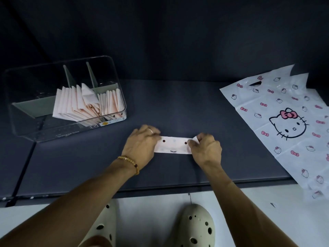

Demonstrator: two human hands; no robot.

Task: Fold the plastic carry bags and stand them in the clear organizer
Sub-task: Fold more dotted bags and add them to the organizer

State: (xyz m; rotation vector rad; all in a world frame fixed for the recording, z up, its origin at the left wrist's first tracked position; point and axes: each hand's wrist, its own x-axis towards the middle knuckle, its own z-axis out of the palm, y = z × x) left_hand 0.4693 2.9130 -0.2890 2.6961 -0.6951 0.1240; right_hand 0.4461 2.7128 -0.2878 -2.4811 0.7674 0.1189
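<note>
A white plastic bag folded into a narrow strip (173,146) lies flat on the dark table (178,107) in front of me. My left hand (140,143) presses down on the strip's left end. My right hand (204,145) pinches the strip's right end and lifts its corner. The clear organizer (35,122) stands at the left; several folded pale pink bags (80,102) stand upright in its middle and right compartments, and its left compartment holds nothing.
A stack of unfolded white bags with a cat-and-bow print (277,122) lies spread at the right, hanging over the table's front edge. A dark wall rises behind the table. My two cream clogs (194,227) show on the pale floor below.
</note>
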